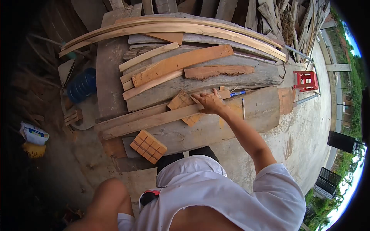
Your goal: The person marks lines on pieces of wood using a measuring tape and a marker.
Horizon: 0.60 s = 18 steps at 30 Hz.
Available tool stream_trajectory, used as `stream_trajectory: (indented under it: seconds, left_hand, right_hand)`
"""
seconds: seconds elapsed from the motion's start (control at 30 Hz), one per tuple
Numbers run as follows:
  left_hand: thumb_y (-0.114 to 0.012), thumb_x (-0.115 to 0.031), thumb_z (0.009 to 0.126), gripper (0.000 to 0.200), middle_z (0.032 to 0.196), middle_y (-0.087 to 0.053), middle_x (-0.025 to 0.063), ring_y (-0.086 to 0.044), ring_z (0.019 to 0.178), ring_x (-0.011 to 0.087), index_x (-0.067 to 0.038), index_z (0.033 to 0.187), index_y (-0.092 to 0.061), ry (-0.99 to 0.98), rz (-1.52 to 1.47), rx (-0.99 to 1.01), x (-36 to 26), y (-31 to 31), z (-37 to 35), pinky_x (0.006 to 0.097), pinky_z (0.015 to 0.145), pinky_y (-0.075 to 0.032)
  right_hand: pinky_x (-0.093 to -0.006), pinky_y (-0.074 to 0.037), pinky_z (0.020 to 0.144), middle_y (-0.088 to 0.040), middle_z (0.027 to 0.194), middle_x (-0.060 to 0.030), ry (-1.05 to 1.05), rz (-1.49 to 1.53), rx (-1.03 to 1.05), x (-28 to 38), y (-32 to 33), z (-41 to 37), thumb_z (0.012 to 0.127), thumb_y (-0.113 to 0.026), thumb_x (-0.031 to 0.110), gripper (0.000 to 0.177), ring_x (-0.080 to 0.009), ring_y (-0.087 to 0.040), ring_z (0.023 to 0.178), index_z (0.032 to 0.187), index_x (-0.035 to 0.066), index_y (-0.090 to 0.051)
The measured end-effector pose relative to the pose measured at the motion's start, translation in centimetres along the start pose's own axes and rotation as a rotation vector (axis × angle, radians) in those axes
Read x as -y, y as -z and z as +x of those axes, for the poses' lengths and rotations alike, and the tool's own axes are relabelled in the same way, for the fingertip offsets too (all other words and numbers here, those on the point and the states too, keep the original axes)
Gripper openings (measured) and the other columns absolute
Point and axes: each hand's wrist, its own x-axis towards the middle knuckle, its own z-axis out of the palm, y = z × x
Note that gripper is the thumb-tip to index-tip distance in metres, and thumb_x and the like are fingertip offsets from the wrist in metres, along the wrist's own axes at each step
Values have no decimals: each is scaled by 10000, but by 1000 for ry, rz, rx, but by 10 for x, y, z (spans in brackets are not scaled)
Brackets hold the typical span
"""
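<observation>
My right hand [210, 103] reaches across a plank-topped work surface and rests on a long wooden strip [154, 123]. Its fingers are spread over the strip, pointing left and away from me; the underside of the hand is hidden. A second strip [135, 114] lies alongside, just behind the first. Partly beneath the strips is a wooden block [180, 101] set at an angle. Nearer me, a grooved wooden block [148, 146] lies at the front edge. A blue pen [237, 93] and a thin pen-like stick [243, 109] lie right of my hand. My left hand is out of view.
Several boards, including an orange-brown board [183, 65], lie on the far side. Two long battens [173, 27] stretch across the back. At left stands a blue water jug [81, 85]; at right, a red stool [305, 81] on the concrete floor.
</observation>
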Motion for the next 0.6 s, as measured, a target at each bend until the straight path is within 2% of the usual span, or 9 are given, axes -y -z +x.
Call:
stream_trajectory:
  seconds: [0.07,0.13,0.2,0.23,0.27,0.3,0.37,0.5,0.6]
  left_hand:
    - [-455,-278,1074,364,1294,-615,156,-579,1203,284,-18,1279,-606,70,489,108,6,18,-13,396,1030,-467]
    - [-353,-483,1073,458,1503,-403,172,-517,1242,306,-275,1481,-359,322,467,73,-9,55,-41,519,997,-488]
    - [-437,-349,1070,519,1477,-387,183,-545,1157,281,-142,1521,-286,554,712,129,-5,80,-87,513,894,-511]
    - [-504,-243,1051,598,1458,-376,169,-544,1112,275,-69,1531,-192,729,1030,142,-3,81,-110,424,787,-552]
    - [-519,-116,1036,557,1435,-376,168,-548,1084,240,-19,1509,-243,934,1075,146,-15,92,-133,386,799,-559]
    - [-495,-94,1045,492,1438,-366,141,-544,1074,184,-50,1501,-315,1148,1071,105,-31,107,-153,350,848,-532]
    - [-542,-133,1047,445,1399,-365,152,-561,1005,145,-33,1459,-408,1340,1172,63,-59,133,-188,301,857,-546]
    - [-568,-188,1044,416,1383,-334,125,-562,994,137,-102,1438,-464,1529,1390,147,-100,156,-226,305,871,-542]
    - [-589,-201,1035,428,1388,-336,131,-573,1004,152,-118,1437,-467,1605,1437,79,-130,177,-255,317,910,-518]
  right_hand:
    - [-698,-220,1146,-588,1313,-117,49,2,-119,0,-15,-9,840,-751,318,770,-280,-530,1320,1523,218,-409]
    - [-667,-259,1122,-599,1223,-114,43,142,-233,-7,-27,-24,822,-748,314,625,-294,-552,1258,1397,168,-551]
    - [-631,-285,1095,-589,1118,-108,46,165,-339,-12,-39,-38,793,-747,292,485,-299,-552,1190,1239,132,-644]
    - [-590,-287,1081,-575,1070,-103,51,195,-415,-14,-46,-44,764,-748,269,415,-292,-538,1160,1139,108,-672]
    - [-567,-274,1082,-574,1068,-99,48,219,-464,-16,-54,-49,753,-745,278,403,-279,-533,1172,1106,90,-691]
    - [-560,-270,1079,-575,1066,-99,28,247,-456,-19,-58,-53,747,-739,298,405,-274,-536,1171,1087,79,-700]
    - [-551,-262,1080,-579,1069,-101,-6,287,-408,-25,-58,-55,737,-725,340,438,-268,-540,1174,1075,62,-709]
    - [-503,-268,1047,-607,1098,-126,-7,273,-412,-42,-41,-35,721,-688,419,522,-276,-541,1197,1112,74,-721]
    - [-533,-270,1061,-610,1161,-117,-36,266,-416,-43,-9,-6,757,-662,460,557,-287,-533,1233,1171,91,-707]
